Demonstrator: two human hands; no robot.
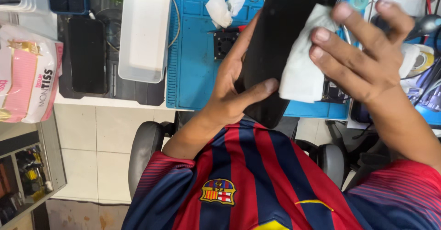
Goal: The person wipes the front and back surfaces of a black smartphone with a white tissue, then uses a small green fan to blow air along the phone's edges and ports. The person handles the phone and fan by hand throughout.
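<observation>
The left hand (239, 85) grips a black phone (280, 46) from its left edge, held above the blue mat (193, 64). The right hand (363, 55) presses a white tissue (301, 69) against the phone's right side. A white tray (143, 30) and another dark phone (86, 55) lie farther left.

Blue mat (193, 73) on cluttered workbench (110, 102)

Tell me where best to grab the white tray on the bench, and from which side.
Take the white tray by its long side rims, coming straight down from above. It lies open side up, long and narrow, so a grip across the short width spans it best. The dark phone lies close on one side and the blue mat edges the other, so a sideways approach looks cramped.
</observation>
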